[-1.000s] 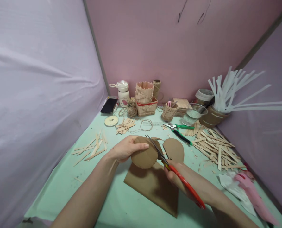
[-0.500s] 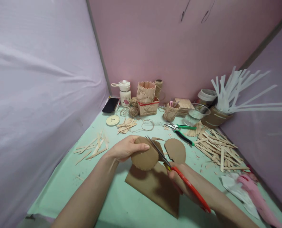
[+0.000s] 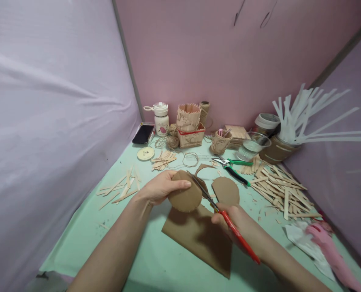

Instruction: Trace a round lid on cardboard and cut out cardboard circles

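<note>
My left hand [image 3: 165, 187] pinches a round cardboard disc [image 3: 184, 198] near its upper left, thumb on top. In my right hand [image 3: 229, 221] is a pair of scissors [image 3: 236, 233] with red handles, its blades lying along the disc's upper right edge. A brown cardboard scrap [image 3: 203, 189] shows behind the blades, partly hidden. Below the disc a larger cardboard sheet [image 3: 198, 243] lies flat on the table, in shadow. Another rounded cardboard piece [image 3: 227, 190] rests just beyond my right hand.
Green-handled pruning shears [image 3: 233, 170] lie behind the cardboard. Wooden sticks [image 3: 280, 190] are heaped at right, near a pink glue gun [image 3: 329, 251]. Farther back stand a white bottle [image 3: 161, 121], stick-built containers [image 3: 190, 136], a clear bowl [image 3: 253, 148] and a twine ball [image 3: 172, 142].
The scissors have shifted slightly, their handles drawing up and left. A curved cardboard strip now shows apart behind the disc. The whole view has moved a little.
</note>
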